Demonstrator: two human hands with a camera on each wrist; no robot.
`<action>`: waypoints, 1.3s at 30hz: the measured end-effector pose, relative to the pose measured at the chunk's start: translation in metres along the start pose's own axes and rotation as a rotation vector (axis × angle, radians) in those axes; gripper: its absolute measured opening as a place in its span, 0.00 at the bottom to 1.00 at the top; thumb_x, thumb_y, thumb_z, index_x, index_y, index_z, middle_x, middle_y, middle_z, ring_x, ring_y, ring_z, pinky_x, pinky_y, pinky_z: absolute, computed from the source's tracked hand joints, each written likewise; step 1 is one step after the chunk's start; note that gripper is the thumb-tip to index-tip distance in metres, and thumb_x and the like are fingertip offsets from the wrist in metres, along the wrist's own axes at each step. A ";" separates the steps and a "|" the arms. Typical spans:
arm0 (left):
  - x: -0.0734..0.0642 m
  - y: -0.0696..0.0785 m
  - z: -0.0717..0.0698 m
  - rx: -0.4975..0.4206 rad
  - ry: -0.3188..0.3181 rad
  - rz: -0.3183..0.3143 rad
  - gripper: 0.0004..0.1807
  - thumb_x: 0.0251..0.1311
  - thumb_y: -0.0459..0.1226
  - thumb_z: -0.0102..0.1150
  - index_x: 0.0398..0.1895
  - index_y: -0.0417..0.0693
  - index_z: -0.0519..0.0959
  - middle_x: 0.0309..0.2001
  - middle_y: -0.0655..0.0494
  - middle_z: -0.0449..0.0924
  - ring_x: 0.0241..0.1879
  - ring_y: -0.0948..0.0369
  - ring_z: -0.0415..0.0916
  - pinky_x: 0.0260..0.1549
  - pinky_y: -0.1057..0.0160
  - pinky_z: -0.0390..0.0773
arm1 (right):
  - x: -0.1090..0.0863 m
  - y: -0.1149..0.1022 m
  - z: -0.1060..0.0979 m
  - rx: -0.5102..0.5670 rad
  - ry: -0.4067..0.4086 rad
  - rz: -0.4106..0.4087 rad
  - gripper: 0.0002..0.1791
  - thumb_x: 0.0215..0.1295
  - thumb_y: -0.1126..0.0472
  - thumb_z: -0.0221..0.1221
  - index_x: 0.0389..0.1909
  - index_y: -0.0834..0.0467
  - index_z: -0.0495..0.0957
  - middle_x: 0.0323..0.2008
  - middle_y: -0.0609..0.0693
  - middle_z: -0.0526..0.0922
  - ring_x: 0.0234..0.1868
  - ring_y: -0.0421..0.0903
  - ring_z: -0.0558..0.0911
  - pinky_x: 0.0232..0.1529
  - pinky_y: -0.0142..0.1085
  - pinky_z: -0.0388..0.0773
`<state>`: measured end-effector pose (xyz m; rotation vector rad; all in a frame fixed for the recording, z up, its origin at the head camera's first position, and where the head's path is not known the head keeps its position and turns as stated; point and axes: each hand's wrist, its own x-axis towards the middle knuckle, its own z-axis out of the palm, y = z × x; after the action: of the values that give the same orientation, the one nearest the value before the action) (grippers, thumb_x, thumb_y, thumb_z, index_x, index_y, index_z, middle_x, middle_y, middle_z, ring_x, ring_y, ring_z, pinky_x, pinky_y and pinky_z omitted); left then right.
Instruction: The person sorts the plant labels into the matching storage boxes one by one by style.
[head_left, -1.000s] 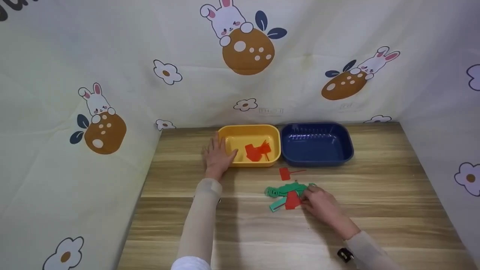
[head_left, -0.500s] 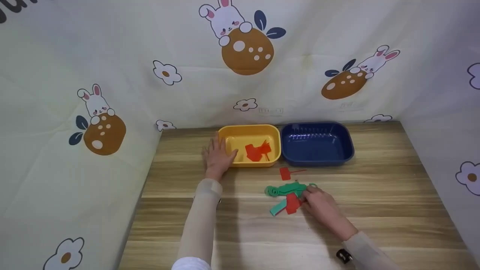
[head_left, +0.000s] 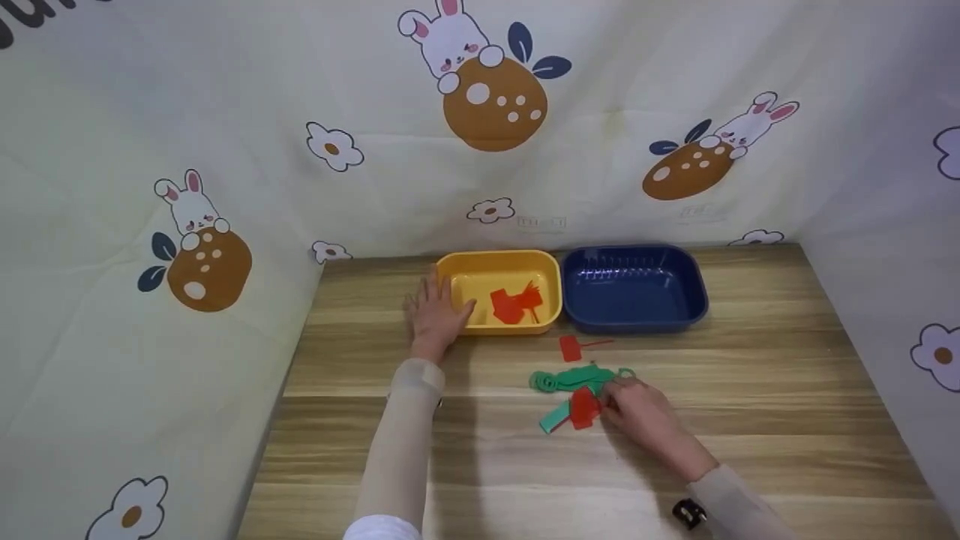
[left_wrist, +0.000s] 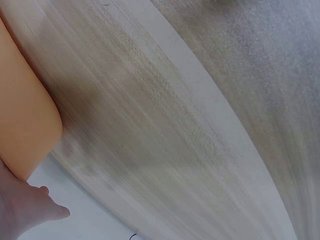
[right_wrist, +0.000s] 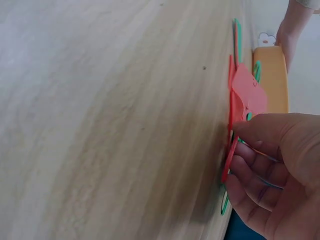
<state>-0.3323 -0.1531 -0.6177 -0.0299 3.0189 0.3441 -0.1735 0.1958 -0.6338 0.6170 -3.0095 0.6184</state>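
My right hand pinches the strap end of a red tag tie, a flat plate with a thin tail. Its plate lies over a green strip with a red edge. Just behind it is a bunch of green ties, with a coiled end at the left; the fingers hide part of its right end. My left hand rests with spread fingers against the left side of the yellow bin. In the left wrist view only part of that hand shows beside the bin wall.
Several red tag ties lie inside the yellow bin. A navy bin adjoins it on the right. Another red tag tie is on the wooden table in front of the bins. A printed cloth stands behind.
The red plate and the green strip under it have shifted slightly toward the front of the table. My left hand has stayed on the yellow bin.
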 end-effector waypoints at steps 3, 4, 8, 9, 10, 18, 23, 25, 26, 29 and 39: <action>0.000 0.000 0.000 0.000 0.012 0.004 0.46 0.67 0.66 0.40 0.80 0.50 0.51 0.82 0.50 0.34 0.80 0.43 0.41 0.73 0.33 0.46 | 0.002 -0.001 -0.005 0.095 -0.076 0.041 0.07 0.57 0.63 0.68 0.25 0.49 0.80 0.27 0.39 0.79 0.30 0.36 0.75 0.31 0.30 0.74; -0.001 0.000 0.000 -0.003 0.016 0.006 0.46 0.67 0.66 0.40 0.80 0.50 0.51 0.82 0.50 0.35 0.80 0.43 0.41 0.73 0.33 0.46 | 0.002 -0.001 -0.007 0.129 -0.101 0.054 0.08 0.59 0.63 0.67 0.26 0.48 0.80 0.26 0.38 0.79 0.30 0.35 0.75 0.31 0.30 0.74; -0.001 0.001 0.000 -0.029 0.042 0.022 0.45 0.67 0.64 0.42 0.79 0.48 0.54 0.82 0.48 0.37 0.79 0.42 0.43 0.74 0.35 0.47 | 0.004 -0.002 -0.017 0.241 -0.173 0.089 0.08 0.61 0.63 0.67 0.27 0.48 0.80 0.27 0.38 0.79 0.30 0.34 0.74 0.32 0.29 0.74; -0.001 0.000 0.001 -0.036 0.045 0.027 0.45 0.67 0.64 0.43 0.79 0.47 0.55 0.82 0.48 0.38 0.79 0.42 0.43 0.74 0.35 0.47 | 0.004 -0.002 -0.018 0.261 -0.184 0.094 0.07 0.62 0.63 0.67 0.28 0.49 0.80 0.27 0.38 0.80 0.29 0.34 0.75 0.32 0.28 0.74; -0.001 0.000 0.001 -0.037 0.047 0.027 0.45 0.67 0.64 0.42 0.79 0.47 0.54 0.82 0.48 0.37 0.79 0.42 0.43 0.74 0.35 0.47 | 0.005 -0.002 -0.020 0.272 -0.189 0.097 0.07 0.62 0.63 0.66 0.28 0.49 0.80 0.27 0.38 0.80 0.29 0.34 0.75 0.32 0.28 0.74; -0.005 0.000 -0.002 -0.076 0.058 0.039 0.45 0.67 0.64 0.44 0.78 0.45 0.55 0.82 0.48 0.38 0.79 0.41 0.44 0.73 0.33 0.45 | 0.014 -0.002 -0.030 0.350 -0.189 0.093 0.06 0.63 0.63 0.65 0.29 0.49 0.80 0.29 0.41 0.83 0.30 0.35 0.78 0.33 0.28 0.76; -0.004 0.001 -0.002 -0.031 0.035 0.017 0.45 0.67 0.65 0.42 0.79 0.48 0.53 0.82 0.49 0.35 0.80 0.43 0.42 0.74 0.35 0.45 | 0.023 -0.005 -0.036 0.365 -0.180 0.092 0.06 0.63 0.63 0.66 0.30 0.50 0.80 0.29 0.42 0.83 0.31 0.36 0.78 0.32 0.28 0.75; -0.003 0.000 -0.001 -0.027 0.030 0.011 0.45 0.67 0.65 0.41 0.79 0.49 0.53 0.82 0.50 0.35 0.80 0.43 0.41 0.74 0.35 0.45 | 0.028 -0.007 -0.040 0.368 -0.184 0.098 0.05 0.64 0.62 0.65 0.31 0.50 0.80 0.30 0.42 0.83 0.31 0.37 0.78 0.32 0.29 0.75; -0.002 0.000 -0.001 -0.024 0.030 0.009 0.45 0.67 0.65 0.41 0.79 0.49 0.53 0.82 0.50 0.35 0.80 0.43 0.41 0.74 0.35 0.45 | 0.031 -0.008 -0.042 0.370 -0.188 0.102 0.05 0.64 0.62 0.65 0.31 0.50 0.80 0.30 0.43 0.83 0.32 0.37 0.78 0.33 0.29 0.76; -0.002 0.000 -0.001 -0.010 0.024 0.001 0.46 0.67 0.66 0.40 0.80 0.50 0.52 0.82 0.51 0.34 0.80 0.43 0.42 0.74 0.35 0.45 | 0.039 -0.013 -0.047 0.382 -0.191 0.117 0.03 0.65 0.63 0.64 0.32 0.51 0.81 0.31 0.44 0.84 0.33 0.39 0.79 0.36 0.31 0.76; -0.006 0.002 -0.006 -0.005 0.018 0.005 0.46 0.67 0.66 0.41 0.79 0.48 0.53 0.82 0.50 0.34 0.80 0.44 0.42 0.73 0.33 0.47 | 0.071 -0.026 -0.059 0.395 -0.158 0.040 0.01 0.65 0.65 0.63 0.34 0.59 0.81 0.32 0.49 0.85 0.33 0.40 0.80 0.35 0.31 0.78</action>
<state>-0.3272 -0.1528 -0.6104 -0.0267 3.0367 0.3538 -0.2330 0.1697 -0.5641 0.6436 -3.0660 1.2405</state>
